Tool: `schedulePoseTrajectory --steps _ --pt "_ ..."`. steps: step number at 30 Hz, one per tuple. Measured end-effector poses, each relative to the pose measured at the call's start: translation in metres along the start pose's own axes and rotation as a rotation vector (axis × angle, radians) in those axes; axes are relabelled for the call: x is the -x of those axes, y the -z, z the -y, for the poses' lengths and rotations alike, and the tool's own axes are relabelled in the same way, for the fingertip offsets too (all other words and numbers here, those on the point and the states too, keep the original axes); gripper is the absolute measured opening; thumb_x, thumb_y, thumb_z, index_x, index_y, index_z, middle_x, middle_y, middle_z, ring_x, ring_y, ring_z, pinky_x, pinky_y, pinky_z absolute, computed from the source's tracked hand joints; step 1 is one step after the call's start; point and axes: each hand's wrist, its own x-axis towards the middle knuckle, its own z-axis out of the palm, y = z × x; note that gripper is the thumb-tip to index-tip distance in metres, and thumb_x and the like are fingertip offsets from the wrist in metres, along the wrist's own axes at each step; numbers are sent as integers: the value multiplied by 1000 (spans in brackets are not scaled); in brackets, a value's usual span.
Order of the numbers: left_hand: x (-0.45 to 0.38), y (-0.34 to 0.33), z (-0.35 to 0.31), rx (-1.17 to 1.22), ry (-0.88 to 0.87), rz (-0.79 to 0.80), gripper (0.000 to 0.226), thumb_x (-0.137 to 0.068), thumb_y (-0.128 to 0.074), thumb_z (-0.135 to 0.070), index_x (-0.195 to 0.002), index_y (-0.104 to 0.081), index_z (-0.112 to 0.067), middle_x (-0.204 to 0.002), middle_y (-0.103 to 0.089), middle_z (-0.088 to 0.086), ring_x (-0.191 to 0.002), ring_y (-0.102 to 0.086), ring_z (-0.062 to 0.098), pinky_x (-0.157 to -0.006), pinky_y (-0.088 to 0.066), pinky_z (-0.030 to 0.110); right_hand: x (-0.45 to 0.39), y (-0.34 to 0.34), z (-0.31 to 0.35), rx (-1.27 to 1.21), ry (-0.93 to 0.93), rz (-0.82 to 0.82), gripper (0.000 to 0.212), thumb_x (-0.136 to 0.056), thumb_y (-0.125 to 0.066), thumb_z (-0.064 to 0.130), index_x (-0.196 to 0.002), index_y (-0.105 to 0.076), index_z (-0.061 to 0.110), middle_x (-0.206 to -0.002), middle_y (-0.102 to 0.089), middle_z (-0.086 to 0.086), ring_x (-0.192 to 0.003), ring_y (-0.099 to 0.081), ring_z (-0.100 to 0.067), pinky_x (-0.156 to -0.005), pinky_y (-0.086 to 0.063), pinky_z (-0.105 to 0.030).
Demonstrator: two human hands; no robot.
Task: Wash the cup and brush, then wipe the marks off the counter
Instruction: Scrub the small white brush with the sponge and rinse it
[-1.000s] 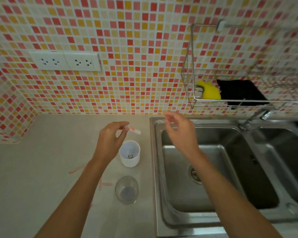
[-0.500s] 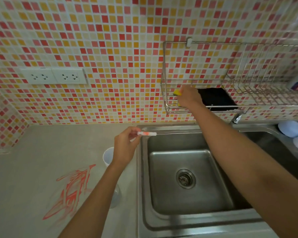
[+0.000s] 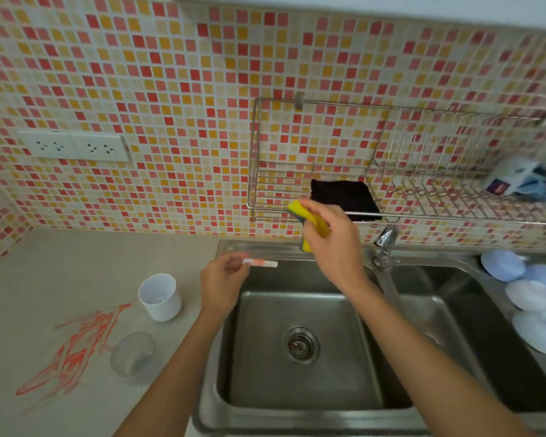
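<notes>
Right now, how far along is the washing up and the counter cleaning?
Early. Done: only the tools are fetched. In hand: the right hand grips the yellow sponge just below the wire rack, and the left hand holds the brush over the dry-looking sink. Left: washing the brush and the white cup, which sits on the counter, then wiping the orange marks.

sponge [image 3: 309, 219] – half hidden by fingers | brush [image 3: 260, 263] tip – blurred
</notes>
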Motion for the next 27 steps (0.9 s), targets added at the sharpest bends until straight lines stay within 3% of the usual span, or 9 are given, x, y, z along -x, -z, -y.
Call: schedulePoseTrajectory --steps 3,8,13,16,20,24,27 --pt "9 -27 -13 41 18 5 16 -81 -74 -13 -96 -73 -11 -84 -73 -2 -75 -68 6 -75 -56 24 32 -13 -28 70 35 86 43 -87 -60 13 -128 -61 24 -106 -56 3 -97 -52 -9 -86 -41 -18" --pt "21 -68 -41 154 36 38 11 -79 -76 -15 -86 -70 -22 -82 -73 -7 -76 -69 1 -75 -56 20 43 -23 -68 196 33 61 41 -88 -64 11 -128 -61 21 -108 -52 -3 -98 -46 -10 -88 -41 -18" --pt "19 -92 -43 182 134 10 16 -79 -75 -15 -95 -72 -10 -83 -75 -2 -78 -72 8 -79 -60 33 50 -26 -86 89 -77 90 26 -95 -54 27 -119 -62 19 -111 -50 -3 -97 -52 -11 -83 -46 -21" --pt "13 -101 -46 139 154 -33 21 -78 -77 -14 -97 -72 -8 -82 -73 -2 -76 -70 7 -78 -60 30 38 -21 -106 168 -137 69 32 -95 -55 25 -126 -60 23 -104 -45 3 -83 -48 -3 -77 -47 -13" --pt "1 -110 -44 146 169 -7 17 -80 -76 -16 -95 -73 -10 -83 -75 -1 -76 -72 9 -78 -60 35 36 -27 -109 144 -44 114 35 -95 -53 27 -129 -59 24 -103 -45 4 -92 -49 -8 -78 -52 -23" --pt "-4 -121 -35 129 199 19 22 -79 -77 -16 -98 -71 -8 -86 -75 1 -80 -72 13 -81 -60 40 29 -27 -130 169 -172 57 39 -91 -61 15 -129 -58 25 -104 -47 1 -92 -54 -16 -79 -55 -31" --pt "-6 -126 -30 168 221 46 17 -80 -76 -15 -95 -72 -10 -84 -76 3 -79 -73 16 -80 -60 43 40 -26 -124 131 -71 84 36 -94 -57 20 -130 -58 23 -107 -46 2 -96 -48 -1 -83 -51 -21"
